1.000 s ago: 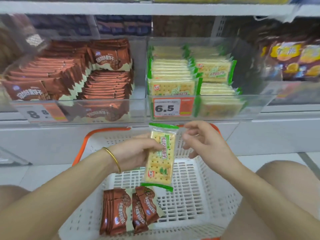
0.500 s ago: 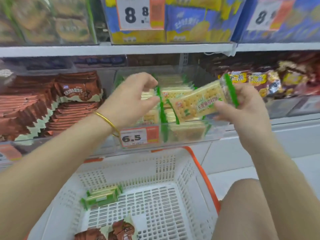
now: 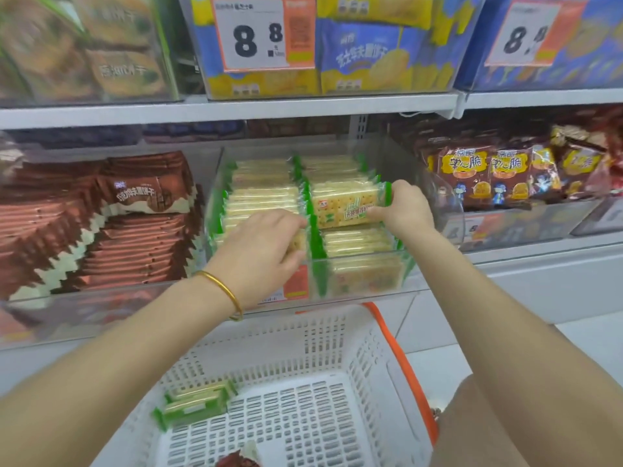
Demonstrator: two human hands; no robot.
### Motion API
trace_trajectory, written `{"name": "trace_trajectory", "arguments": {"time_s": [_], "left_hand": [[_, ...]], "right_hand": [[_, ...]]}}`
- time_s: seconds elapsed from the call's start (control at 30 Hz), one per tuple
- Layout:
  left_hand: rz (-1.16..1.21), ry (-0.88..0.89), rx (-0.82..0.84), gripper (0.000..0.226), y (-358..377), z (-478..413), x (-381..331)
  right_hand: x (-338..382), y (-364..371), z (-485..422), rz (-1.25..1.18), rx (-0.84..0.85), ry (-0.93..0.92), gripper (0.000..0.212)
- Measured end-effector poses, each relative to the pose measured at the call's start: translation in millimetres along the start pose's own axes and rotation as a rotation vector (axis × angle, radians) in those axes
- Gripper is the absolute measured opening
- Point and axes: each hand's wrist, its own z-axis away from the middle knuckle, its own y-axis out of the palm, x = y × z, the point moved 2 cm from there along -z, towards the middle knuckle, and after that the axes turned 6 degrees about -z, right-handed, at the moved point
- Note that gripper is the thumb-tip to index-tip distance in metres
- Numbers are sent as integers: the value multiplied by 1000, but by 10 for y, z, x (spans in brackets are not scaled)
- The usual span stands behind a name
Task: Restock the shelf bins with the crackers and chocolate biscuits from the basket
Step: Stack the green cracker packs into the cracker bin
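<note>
The right hand (image 3: 409,210) pinched a cracker pack (image 3: 344,205) by its right end, holding it flat over the right row in the clear bin (image 3: 364,284). The left hand (image 3: 263,244) curled its fingers round the front packs (image 3: 299,242) of the left row. Brown chocolate biscuits (image 3: 135,230) filled the neighbouring bin on the left. Below stood the white basket (image 3: 337,335), with two more crackers (image 3: 194,404) and one brown pack (image 3: 239,461) inside.

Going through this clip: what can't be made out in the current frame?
Head view:
- Cracker bin's price tag: mostly hidden behind the left hand.
- Left hand's grip: sunk among the stacked crackers, holding unclear.
- Chocolate biscuits in the basket: cut off by the bottom edge.
</note>
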Motion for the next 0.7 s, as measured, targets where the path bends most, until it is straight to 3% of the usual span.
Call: {"name": "trace_trajectory", "arguments": {"time_s": [0.17,0.37,0.5,0.6,0.7], "left_hand": [[25,44,-65,41,-2,61,26],[63,156,-240,31,-16,495,113],[108,140,-255,27,113,945,274],[66,121,-96,25,335,1309,525],[-6,0,182,26,642,1612,930]], "right_hand": [[37,-30,16,-51,65,30,45],[62,-116,184,44,-112,-64,54],[298,-188,808,-199,-275,-324,29],[491,182,1508,-325,66,-474,16],[422,1037,1873,-18,566,-505,9]]}}
